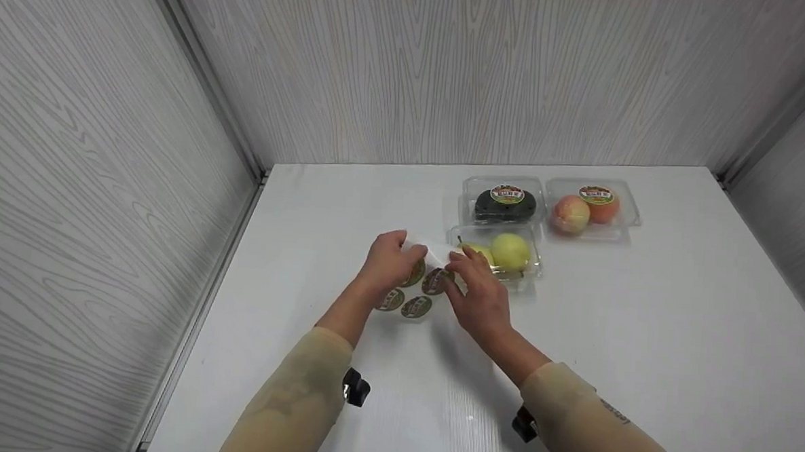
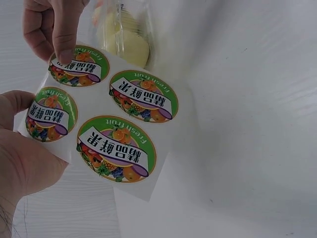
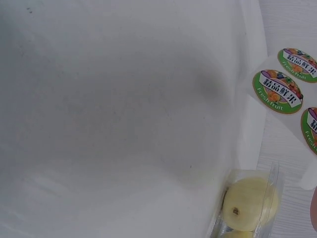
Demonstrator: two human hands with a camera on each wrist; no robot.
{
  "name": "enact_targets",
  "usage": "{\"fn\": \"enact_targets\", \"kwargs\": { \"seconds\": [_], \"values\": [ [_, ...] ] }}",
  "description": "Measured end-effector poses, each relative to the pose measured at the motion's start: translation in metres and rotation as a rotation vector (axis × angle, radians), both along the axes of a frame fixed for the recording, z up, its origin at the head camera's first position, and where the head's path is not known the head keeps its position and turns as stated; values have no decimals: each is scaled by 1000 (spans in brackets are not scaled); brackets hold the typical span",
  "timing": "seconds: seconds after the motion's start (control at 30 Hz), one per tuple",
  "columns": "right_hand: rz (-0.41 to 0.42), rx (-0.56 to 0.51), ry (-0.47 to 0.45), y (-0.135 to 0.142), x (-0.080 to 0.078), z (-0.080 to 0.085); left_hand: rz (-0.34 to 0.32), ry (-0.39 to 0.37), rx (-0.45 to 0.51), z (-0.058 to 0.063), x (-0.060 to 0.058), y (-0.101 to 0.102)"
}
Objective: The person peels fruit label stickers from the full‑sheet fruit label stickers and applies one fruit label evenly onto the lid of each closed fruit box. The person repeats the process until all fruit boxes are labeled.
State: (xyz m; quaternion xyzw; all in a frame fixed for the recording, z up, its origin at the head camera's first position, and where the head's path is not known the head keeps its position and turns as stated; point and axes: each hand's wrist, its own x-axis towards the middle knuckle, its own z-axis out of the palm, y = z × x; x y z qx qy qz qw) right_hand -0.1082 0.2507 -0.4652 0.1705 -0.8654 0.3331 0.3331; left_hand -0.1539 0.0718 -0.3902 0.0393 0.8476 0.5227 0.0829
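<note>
Both hands hold a sheet of oval fruit stickers (image 2: 116, 148) above the table in front of the clear boxes. My left hand (image 1: 391, 263) grips the sheet's left side between thumb and fingers. At the far right edge my right hand (image 1: 478, 290) pinches the sheet, its thumb on one sticker (image 2: 79, 67). The far edge is bent back and shows white backing (image 1: 435, 252). Whether that sticker has lifted cannot be told. Just behind the right hand lies a clear box of yellow-green pears (image 1: 510, 251); it bears no visible label.
Behind the pears, a clear box holds a dark fruit or vegetable (image 1: 505, 207) and carries an oval label (image 1: 507, 194). To its right, another labelled box holds peach-like fruit (image 1: 571, 214). Grey wood-grain panels (image 1: 450, 78) enclose the white table (image 1: 642, 345) at the back and sides.
</note>
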Motion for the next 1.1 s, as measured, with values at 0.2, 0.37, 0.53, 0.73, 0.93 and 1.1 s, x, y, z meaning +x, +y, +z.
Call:
{"fn": "enact_targets", "kwargs": {
  "seconds": [0.2, 0.37, 0.53, 0.73, 0.93, 1.1],
  "values": [
    [19, 6, 38, 0, -1, -1, 1, -11, 4, -5, -3, -1],
    [59, 10, 46, 0, 0, -1, 35, -48, -15, -8, -4, -4],
    [97, 26, 55, 1, 4, 0, 76, -83, -5, -12, -6, -8],
    [126, 32, 62, 1, 7, 3, 109, -87, 79, -21, -8, -17],
    [139, 22, 115, 2, 9, 3, 160, -103, 79, -28, -9, -24],
    [149, 5, 147, 3, 11, 3, 179, -110, 92, -33, -11, -29]
  ]
}}
